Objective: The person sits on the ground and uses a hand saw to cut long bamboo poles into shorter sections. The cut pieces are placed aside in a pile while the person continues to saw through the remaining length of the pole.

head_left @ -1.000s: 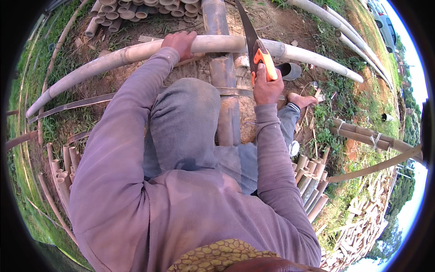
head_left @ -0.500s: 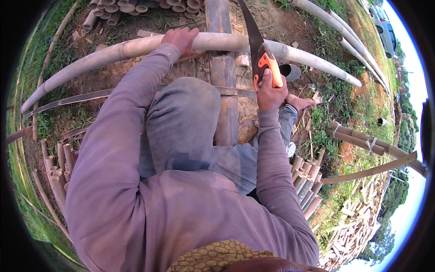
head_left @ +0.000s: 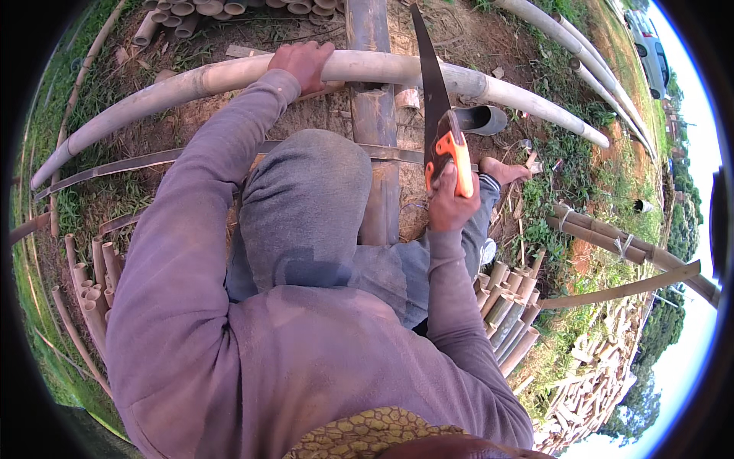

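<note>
A long pale bamboo pole (head_left: 382,68) lies crosswise in front of me, over a darker upright-running bamboo beam (head_left: 375,122). My left hand (head_left: 303,64) is wrapped round the pole, left of that beam. In my right hand (head_left: 451,200) is a hand saw (head_left: 437,99) with an orange and black handle, gripped with the fingers closed. Its dark blade crosses the pole to the right of the beam, the tip pointing away from me. Whether the teeth have cut into the pole I cannot tell. My bent knee (head_left: 306,206) is just below the pole.
Cut bamboo tubes stand in bundles at the right (head_left: 508,310) and left (head_left: 92,294); more tubes (head_left: 229,9) are stacked at the far side. A dark cup-shaped object (head_left: 482,120) lies beyond the saw handle. Long poles (head_left: 581,53) lie at far right, near a parked car (head_left: 650,50).
My right hand has drawn the saw back toward me, so its handle is lower and the blade tip has come into view. My left hand stays on the bamboo pole.
</note>
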Demonstrator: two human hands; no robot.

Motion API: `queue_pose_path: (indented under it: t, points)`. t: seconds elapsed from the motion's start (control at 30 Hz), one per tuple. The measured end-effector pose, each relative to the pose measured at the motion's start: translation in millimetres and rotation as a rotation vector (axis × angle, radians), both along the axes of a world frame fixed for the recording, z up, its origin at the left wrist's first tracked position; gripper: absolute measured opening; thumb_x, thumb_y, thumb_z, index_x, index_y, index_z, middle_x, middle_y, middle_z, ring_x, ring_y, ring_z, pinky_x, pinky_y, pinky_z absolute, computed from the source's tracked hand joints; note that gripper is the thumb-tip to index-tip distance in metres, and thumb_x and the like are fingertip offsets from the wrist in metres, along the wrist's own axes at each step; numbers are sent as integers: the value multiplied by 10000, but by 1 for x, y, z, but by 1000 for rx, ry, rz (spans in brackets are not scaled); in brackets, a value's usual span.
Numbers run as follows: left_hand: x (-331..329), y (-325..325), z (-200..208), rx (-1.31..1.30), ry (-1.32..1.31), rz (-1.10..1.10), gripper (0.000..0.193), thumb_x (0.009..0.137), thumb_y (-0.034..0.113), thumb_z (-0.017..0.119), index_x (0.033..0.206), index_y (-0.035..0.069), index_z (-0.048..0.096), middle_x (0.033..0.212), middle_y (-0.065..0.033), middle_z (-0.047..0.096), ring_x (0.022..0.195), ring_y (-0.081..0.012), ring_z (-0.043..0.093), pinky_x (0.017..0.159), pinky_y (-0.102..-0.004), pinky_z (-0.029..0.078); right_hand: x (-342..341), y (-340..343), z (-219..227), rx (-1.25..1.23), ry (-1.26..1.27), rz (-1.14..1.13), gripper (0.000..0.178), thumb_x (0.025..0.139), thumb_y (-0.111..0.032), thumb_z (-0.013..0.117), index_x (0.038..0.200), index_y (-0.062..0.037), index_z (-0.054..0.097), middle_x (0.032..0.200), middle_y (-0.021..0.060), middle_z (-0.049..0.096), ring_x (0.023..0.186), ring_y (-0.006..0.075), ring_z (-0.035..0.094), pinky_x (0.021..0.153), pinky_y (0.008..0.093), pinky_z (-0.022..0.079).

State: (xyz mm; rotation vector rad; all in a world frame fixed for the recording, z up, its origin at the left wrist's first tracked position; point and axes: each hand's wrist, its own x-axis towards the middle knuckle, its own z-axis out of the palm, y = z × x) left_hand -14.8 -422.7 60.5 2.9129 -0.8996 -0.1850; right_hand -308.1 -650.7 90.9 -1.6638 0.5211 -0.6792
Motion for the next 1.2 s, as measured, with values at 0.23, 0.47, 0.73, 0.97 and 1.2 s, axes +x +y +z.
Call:
queue_pose_path:
  t: [0.23,0.47,0.73,0.97,1.2]
  points:
    - [2,0,12,31,30,31,626,805,383,859,1314,169,564,1230,-112,699,1166,-339,699,994,-466,554,23,-4,12,-152,63,27,191,1028,-130,736,1078,38,661,899,29,700,777,67,655,666,248,547]
    - [-1,7,-4,41,7,10,654,819,435,859,1336,166,563,1233,-126,705,1179,-328,702,991,-475,561,-117,37,18,-61,-11,-26,180,1076,-170,658,1109,-1,603,694,18,601,539,70,555,479,228,473]
    - [-1,-2,5,12,27,-2,617,813,395,854,1313,174,567,1269,-115,692,1205,-340,683,1004,-488,545,83,-11,12,-176,3,22,183,1038,-140,726,1104,13,651,852,12,677,732,50,635,614,240,523]
    - [1,7,-2,11,-6,12,645,820,474,858,1304,166,565,1235,-136,704,1168,-338,705,984,-471,566,-113,34,10,-106,-7,2,261,1067,-211,681,1163,19,606,730,31,641,524,64,557,488,241,488]
    - [2,-6,7,10,7,-29,634,829,460,852,1306,157,565,1231,-129,708,1167,-335,705,976,-472,568,81,-19,-4,-74,-61,16,195,1032,-160,740,1056,14,655,828,20,684,702,56,605,612,256,502]
